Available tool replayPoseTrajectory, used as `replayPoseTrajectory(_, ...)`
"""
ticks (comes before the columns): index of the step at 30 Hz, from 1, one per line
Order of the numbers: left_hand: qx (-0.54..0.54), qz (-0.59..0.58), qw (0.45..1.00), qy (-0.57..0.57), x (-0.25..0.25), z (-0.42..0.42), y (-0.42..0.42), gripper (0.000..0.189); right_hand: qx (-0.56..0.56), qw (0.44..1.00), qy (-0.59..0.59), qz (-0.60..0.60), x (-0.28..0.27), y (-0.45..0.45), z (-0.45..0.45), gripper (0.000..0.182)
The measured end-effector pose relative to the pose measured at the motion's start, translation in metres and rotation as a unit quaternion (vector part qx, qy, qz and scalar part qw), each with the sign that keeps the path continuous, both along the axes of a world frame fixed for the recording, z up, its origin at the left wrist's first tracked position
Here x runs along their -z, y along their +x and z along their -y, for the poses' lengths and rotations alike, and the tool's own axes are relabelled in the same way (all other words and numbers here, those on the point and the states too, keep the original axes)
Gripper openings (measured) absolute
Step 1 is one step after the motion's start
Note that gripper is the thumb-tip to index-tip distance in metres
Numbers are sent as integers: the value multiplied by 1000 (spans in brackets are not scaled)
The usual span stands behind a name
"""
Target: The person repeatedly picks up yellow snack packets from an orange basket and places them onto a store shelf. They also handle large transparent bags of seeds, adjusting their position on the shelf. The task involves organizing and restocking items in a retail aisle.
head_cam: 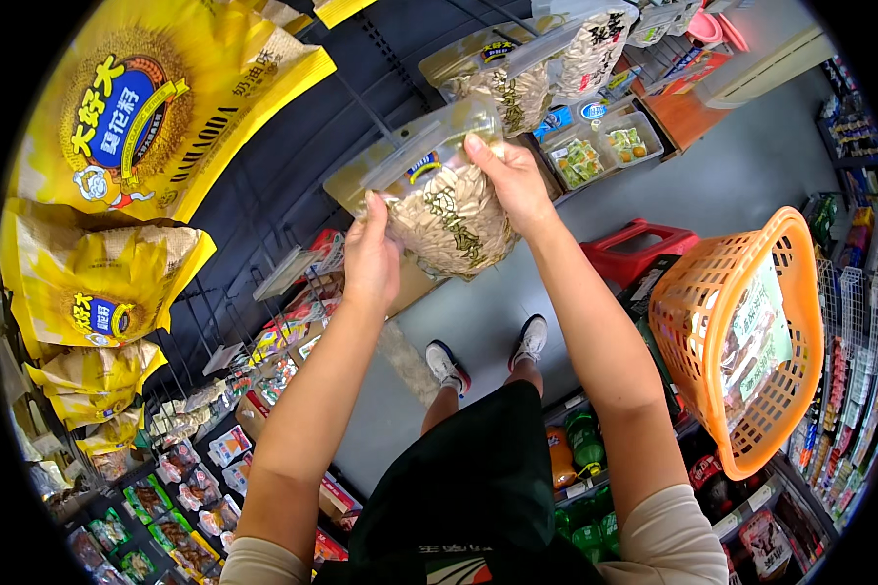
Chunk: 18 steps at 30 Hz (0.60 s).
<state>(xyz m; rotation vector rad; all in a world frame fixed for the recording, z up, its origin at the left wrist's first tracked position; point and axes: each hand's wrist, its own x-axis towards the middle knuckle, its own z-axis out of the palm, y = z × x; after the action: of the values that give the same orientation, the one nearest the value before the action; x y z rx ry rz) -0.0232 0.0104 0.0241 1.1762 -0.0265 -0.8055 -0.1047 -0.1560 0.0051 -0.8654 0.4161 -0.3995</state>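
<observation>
Between my two hands is a clear plastic pouch of pale seeds (450,208), with a gold-tinted top strip and dark green writing on its front. My left hand (373,256) grips its lower left edge, thumb on the front. On the opposite side, my right hand (512,175) pinches the upper right edge, thumb also on the front. The fingers behind the pouch are hidden. Just beyond it, a similar seed pouch (508,95) hangs on a metal rack hook (362,110). The held pouch's top lies close to that hook; whether they touch I cannot tell.
Large yellow seed bags (132,110) hang at the left. An orange plastic basket (684,329) holding a packet (753,336) stands at the right, near a red plastic stool (640,245). Bottled drinks (584,435) sit below it. Small snack packs (168,519) fill the lower left shelves.
</observation>
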Motion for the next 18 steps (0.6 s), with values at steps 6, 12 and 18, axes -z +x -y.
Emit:
replayPoseTrajectory(6, -17, 4, 1000, 5, -6, 3, 4, 34, 20, 997, 60, -37, 2, 8, -3, 26)
replayPoseTrajectory(12, -61, 5, 998, -17, -11, -2, -9, 31, 4, 999, 38, -24, -7, 6, -10, 26)
replayPoseTrajectory(18, -61, -3, 998, 13, -18, -6, -9, 27, 17, 996, 61, -62, -9, 11, -14, 25)
